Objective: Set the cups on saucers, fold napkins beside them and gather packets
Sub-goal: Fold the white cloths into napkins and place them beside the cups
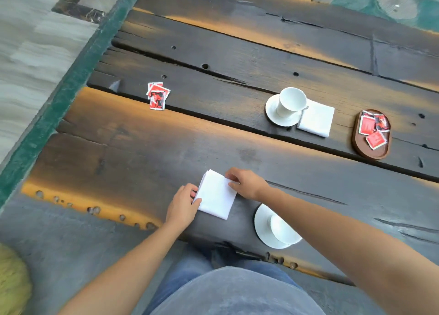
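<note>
Near cup (283, 230) on saucer (263, 229), both hands (183, 204) (247, 184) pinching folded napkin (216, 194)

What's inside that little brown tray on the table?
The brown tray holds red packets, at least three, overlapping a bit. Whether more hide underneath them cannot be seen. Another pile of red packets lies loose on the table, outside the tray.

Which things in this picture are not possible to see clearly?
- Near cup, head view: the right forearm covers part of it; handle unseen.
- Print on the loose packets and the tray packets: too small to read.
- Napkin folds: hidden under the left hand and right hand.
</note>
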A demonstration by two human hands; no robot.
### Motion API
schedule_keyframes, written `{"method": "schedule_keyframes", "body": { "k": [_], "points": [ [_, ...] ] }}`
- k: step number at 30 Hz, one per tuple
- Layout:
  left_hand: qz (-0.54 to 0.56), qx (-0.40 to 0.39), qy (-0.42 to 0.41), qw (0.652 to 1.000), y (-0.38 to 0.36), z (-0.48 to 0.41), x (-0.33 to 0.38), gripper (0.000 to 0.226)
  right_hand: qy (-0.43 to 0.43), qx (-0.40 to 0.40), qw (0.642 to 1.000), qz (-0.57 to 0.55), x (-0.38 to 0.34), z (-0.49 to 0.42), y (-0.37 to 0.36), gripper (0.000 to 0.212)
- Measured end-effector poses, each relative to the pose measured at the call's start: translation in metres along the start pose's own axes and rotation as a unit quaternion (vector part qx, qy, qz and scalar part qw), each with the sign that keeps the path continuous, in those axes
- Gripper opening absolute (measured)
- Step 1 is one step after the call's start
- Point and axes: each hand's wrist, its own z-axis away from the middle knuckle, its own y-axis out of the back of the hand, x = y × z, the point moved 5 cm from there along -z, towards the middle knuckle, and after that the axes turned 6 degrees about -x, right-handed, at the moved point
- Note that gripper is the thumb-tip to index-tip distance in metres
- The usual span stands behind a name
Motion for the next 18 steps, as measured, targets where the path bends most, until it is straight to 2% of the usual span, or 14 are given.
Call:
{"method": "schedule_keyframes", "body": {
  "k": [10, 18],
  "points": [
    [0.045, 0.029, 0.035, 0.998, -0.050, 0.030, 0.007, 0.017, 0.013, -0.064, 0.993, 0.098, 0.024, 0.012, 0.003, 0.022],
    [0.030, 0.032, 0.044, 0.998, -0.068, 0.033, 0.028, 0.015, 0.006, -0.079, 0.991, 0.105, 0.044, 0.026, 0.012, 0.022]
  ]
}}
